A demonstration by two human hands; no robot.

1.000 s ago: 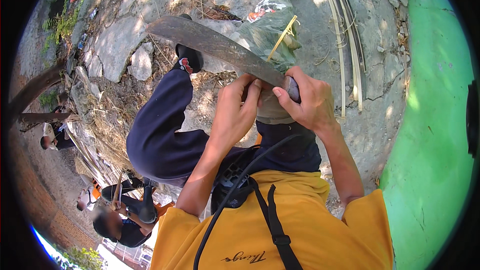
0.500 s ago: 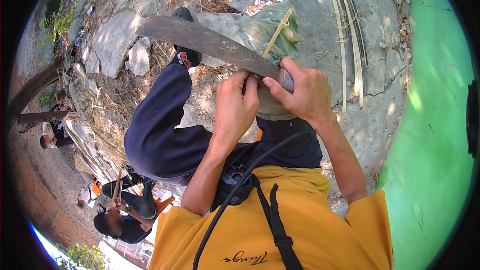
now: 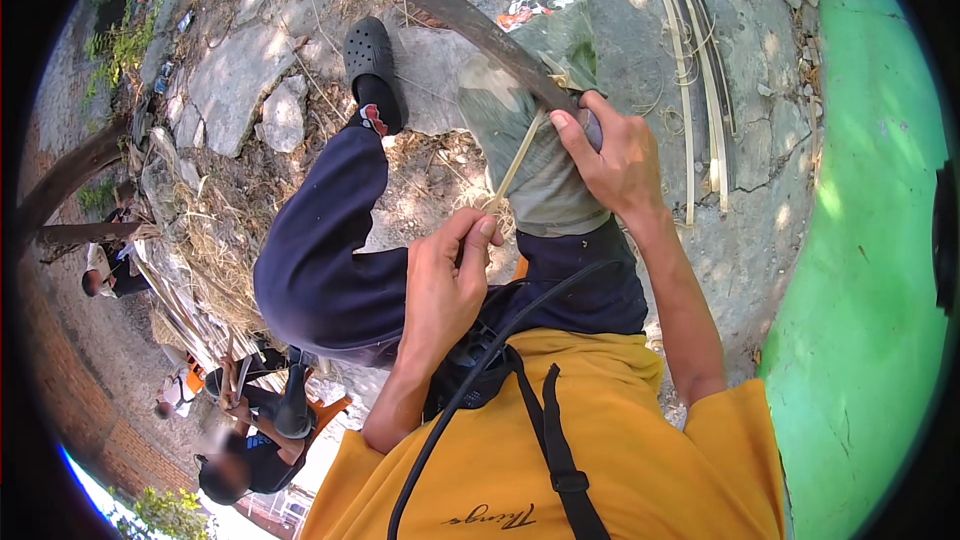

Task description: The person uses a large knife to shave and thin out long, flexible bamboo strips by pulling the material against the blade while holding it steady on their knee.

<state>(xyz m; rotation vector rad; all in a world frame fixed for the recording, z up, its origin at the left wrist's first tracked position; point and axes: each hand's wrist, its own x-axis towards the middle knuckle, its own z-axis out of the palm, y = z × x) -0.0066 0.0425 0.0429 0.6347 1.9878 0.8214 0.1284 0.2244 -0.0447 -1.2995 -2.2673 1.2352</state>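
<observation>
Your left hand (image 3: 447,275) is pinching a thin pale strip (image 3: 518,162) near its lower end, the thumb pressing against curled fingers with hardly any gap. The strip is slanting up and right from there, crossing over the camouflage cloth (image 3: 545,205) on your right leg and meeting a long curved blade (image 3: 460,25) just beside your right thumb. Your right hand (image 3: 625,155) is wrapping around the blade's grey handle end (image 3: 592,130), its fingers bending firmly around it and its thumb lying close to the strip. The blade is pointing away from you, up and to the left, and passing above the cloth. Your left foot is wearing a black clog (image 3: 370,48) on the cracked concrete ground (image 3: 440,90). To the right, several long strips (image 3: 690,60) are lying near a green painted surface (image 3: 870,200). At the lower left, another person (image 3: 262,455) is sitting on an orange seat (image 3: 328,415), well apart from you.
</observation>
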